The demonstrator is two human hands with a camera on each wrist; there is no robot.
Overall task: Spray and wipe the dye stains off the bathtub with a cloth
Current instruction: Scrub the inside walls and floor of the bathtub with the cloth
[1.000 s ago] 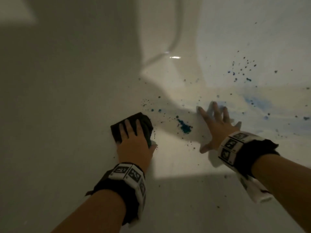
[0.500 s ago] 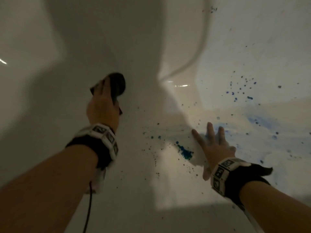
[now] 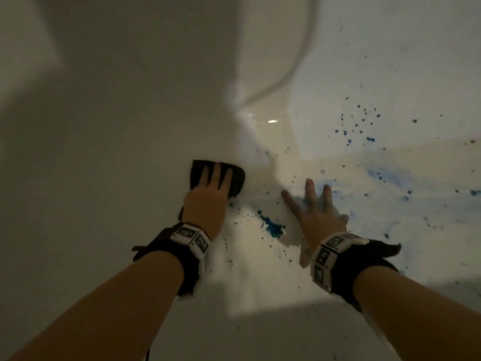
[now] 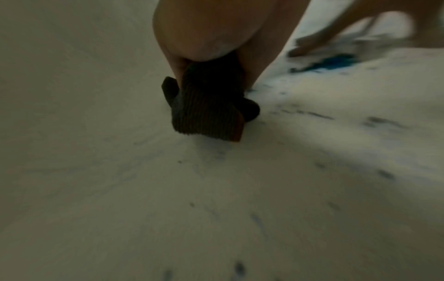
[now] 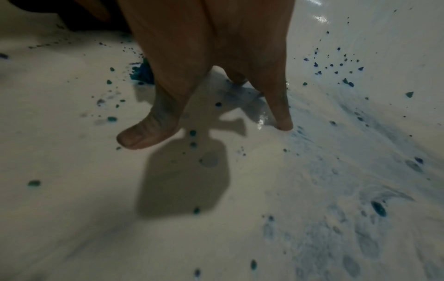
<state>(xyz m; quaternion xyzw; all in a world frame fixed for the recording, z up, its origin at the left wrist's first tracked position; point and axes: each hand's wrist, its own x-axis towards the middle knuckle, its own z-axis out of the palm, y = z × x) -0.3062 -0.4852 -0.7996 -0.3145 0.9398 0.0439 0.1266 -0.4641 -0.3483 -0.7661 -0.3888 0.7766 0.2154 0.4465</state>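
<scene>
My left hand [image 3: 210,194] holds a dark ribbed cloth [image 3: 237,175] against the white bathtub [image 3: 104,126], fingers lying flat on top. In the left wrist view the cloth [image 4: 209,106] sticks out from under the palm of my left hand [image 4: 199,28], clamped by the thumb. A thick blue-green dye blob [image 3: 272,226] lies between my hands. My right hand [image 3: 315,212] rests flat on the tub with fingers spread and holds nothing. Its dye-stained fingertips [image 5: 284,124] touch a pale blue smear [image 3: 385,175].
Small blue specks [image 3: 359,126] dot the tub wall at the upper right, and more specks [image 5: 193,133] lie around my right thumb. A curved ridge [image 3: 286,74] runs up the tub beyond my hands. The left half lies in shadow.
My left hand had lifted the cloth up and to the left; now it is back down on the tub just left of the dye blob. My right hand stayed planted.
</scene>
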